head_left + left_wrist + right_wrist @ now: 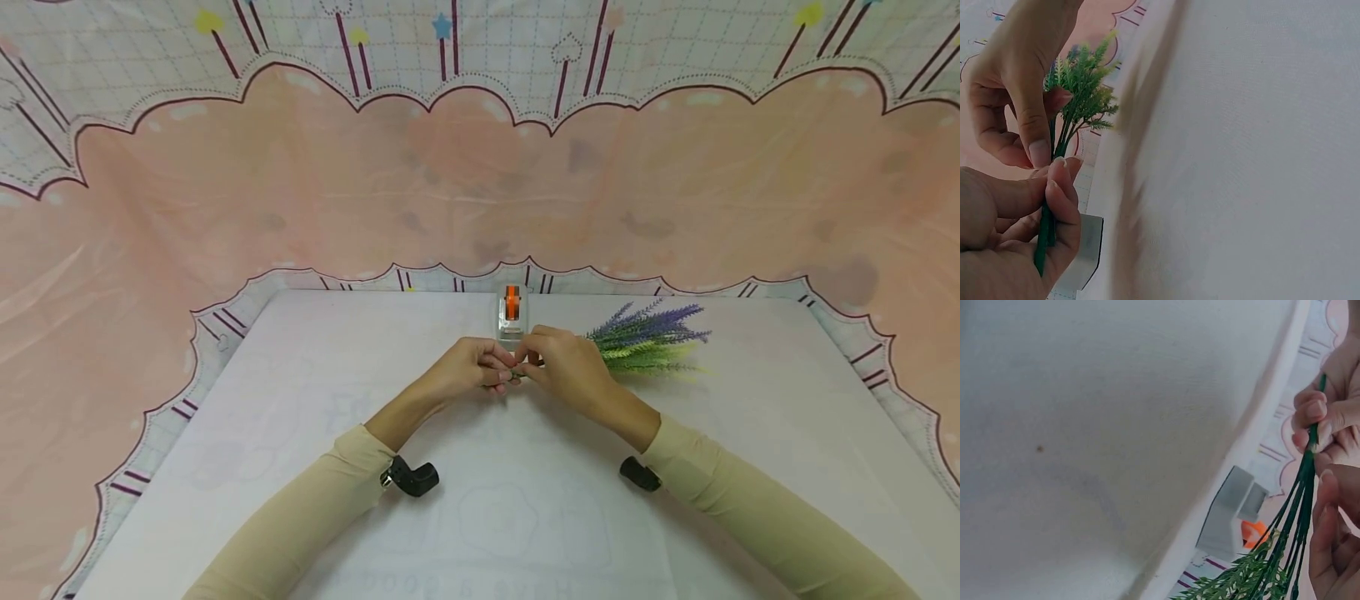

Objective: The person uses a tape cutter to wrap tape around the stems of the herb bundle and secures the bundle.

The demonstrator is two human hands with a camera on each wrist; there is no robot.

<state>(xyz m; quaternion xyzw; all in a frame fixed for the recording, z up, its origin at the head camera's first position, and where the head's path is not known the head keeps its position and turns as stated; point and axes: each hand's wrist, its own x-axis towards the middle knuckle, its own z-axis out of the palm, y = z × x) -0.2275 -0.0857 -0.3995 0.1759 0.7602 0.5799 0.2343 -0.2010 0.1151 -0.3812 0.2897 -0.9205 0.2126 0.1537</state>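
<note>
Okay, your left hand (474, 365) pinches the green stems (1304, 487) between thumb and curled fingers, close to their cut end, which pokes out past the grip; your right hand (567, 365) is right beside it with its fingers bent and the fingertips at the stems, but you can't tell from these views whether they clamp on them; the hands almost meet, fingertips near each other. The artificial flower bunch (648, 337) lies crosswise over the far half of the table (315, 500), stems at your fingers, heads fanning out beyond your right hand to the right; purple sprigs sit on the far side, yellow-green ones on the near side; the right wrist view shows the stems gathered tight at your left hand and spreading toward the leaves. Just past your fingertips you have a grey tape dispenser (512, 332) with an orange wheel (512, 302), near the table's far edge; both your sleeves (307, 512) are pale beige, with a black device (416, 477) at each wrist; behind the table you face a peach cloth (360, 183) with a scalloped dark outline, a pale grid above it.
</note>
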